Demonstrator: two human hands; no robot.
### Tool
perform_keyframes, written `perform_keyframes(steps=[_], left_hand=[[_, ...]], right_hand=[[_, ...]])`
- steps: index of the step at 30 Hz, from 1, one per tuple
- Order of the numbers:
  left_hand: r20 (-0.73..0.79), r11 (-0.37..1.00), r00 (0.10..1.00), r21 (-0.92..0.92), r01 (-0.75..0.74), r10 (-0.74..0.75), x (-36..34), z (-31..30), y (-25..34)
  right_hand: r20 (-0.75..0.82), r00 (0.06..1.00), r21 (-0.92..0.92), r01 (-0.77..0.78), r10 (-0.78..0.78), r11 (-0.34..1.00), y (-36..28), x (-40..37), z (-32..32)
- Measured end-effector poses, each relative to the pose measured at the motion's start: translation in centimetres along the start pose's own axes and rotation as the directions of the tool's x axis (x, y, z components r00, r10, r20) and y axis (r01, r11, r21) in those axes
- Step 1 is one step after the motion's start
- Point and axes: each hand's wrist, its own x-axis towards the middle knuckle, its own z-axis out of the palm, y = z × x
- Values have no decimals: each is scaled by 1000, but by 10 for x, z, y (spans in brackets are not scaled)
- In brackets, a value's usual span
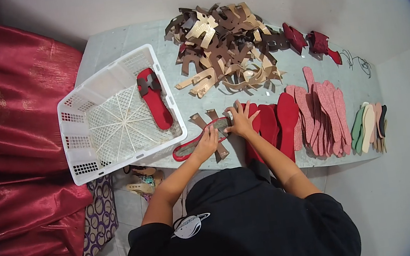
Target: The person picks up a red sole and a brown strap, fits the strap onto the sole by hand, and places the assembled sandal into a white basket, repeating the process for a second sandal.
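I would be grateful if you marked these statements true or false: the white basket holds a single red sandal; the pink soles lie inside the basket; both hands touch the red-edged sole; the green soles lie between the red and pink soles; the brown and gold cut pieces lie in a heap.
The white basket holds a single red sandal. True.
The pink soles lie inside the basket. False: they lie on the table.
Both hands touch the red-edged sole. True: the left hand and right hand do.
The green soles lie between the red soles and pink soles. False: they lie right of the pink ones.
The brown and gold cut pieces lie in a heap. True.
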Motion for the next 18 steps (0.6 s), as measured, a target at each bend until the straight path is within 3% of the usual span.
perform_keyframes(steps=[9,13,16,18], left_hand=[[-26,975,991,-183,125,-132,-1,2,6],[-21,950,982,-258,178,-190,0,4,9],[-4,913,967,-328,241,-257,3,1,11],[18,888,960,-375,266,-280,6,-3,7]], right_hand=[[35,986,-144,-154,160,978,-6,15,-4],[29,988,-163,-144,151,976,-8,14,-8],[-8,995,-147,-96,96,985,-3,0,-2],[-332,918,-185,161,-216,969,10,-14,17]])
